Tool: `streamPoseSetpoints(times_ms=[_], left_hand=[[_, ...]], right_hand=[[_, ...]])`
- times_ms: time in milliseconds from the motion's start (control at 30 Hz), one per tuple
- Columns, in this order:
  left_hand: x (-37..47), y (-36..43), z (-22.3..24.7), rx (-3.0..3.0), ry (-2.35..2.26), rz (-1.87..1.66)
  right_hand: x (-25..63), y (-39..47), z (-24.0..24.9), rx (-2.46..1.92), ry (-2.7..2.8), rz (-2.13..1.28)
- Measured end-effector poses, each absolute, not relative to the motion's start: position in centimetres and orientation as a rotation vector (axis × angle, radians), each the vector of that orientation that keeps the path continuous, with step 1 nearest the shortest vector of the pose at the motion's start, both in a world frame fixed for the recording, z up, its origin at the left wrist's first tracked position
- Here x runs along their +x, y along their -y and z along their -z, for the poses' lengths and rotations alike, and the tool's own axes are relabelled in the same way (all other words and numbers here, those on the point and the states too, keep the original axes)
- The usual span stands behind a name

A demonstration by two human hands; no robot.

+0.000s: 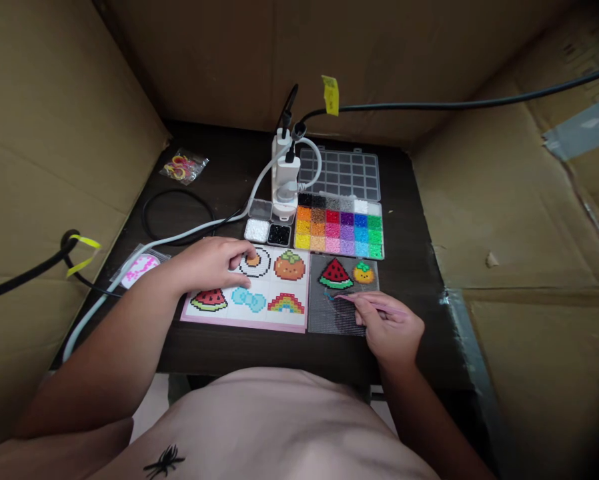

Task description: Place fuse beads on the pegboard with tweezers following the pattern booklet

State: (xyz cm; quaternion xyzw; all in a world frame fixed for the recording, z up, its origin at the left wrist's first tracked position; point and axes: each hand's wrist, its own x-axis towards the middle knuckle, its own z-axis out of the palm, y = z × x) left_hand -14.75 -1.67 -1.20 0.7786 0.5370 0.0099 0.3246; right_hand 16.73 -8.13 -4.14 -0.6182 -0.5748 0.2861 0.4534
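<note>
My right hand (392,329) is closed around pink tweezers (379,307). Their tip reaches a few blue beads (329,294) on the clear pegboard (339,317). Above those beads, a red watermelon slice (335,273) and an orange fruit (363,272) made of beads sit on the board. My left hand (214,265) rests over the pattern sheet (239,317), thumb and fingers apart, partly covering it. Its fingertips lie near the printed egg (257,263) and the light blue bow (248,299). A printed persimmon, a rainbow and a watermelon also show on the sheet.
Behind the boards stands a divided bead box (339,227) with its clear lid (339,172) open. Small boxes of white beads (256,231) and black beads (279,234) adjoin it. A power strip (282,180) and a white cable (194,231) cross the table. Cardboard walls (339,60) surround it.
</note>
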Motion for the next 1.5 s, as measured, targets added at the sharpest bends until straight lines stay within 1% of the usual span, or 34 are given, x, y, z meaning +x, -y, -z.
streamPoseSetpoints(times_ms=[833,1200,1500], left_hand=[[-15.0,1.8,1.2,2.097,-1.355,-0.047],[-14.5,1.9,0.9,2.082,-1.395,-0.048],[-14.4,1.9,1.0,2.105,-1.421,-0.023]], right_hand=[[16.8,8.2,4.1,-1.512,1.43,-0.674],[17.4,8.4,4.8,-1.524,1.363,-0.754],[17.4,8.4,5.2,-1.377,1.241,-0.827]])
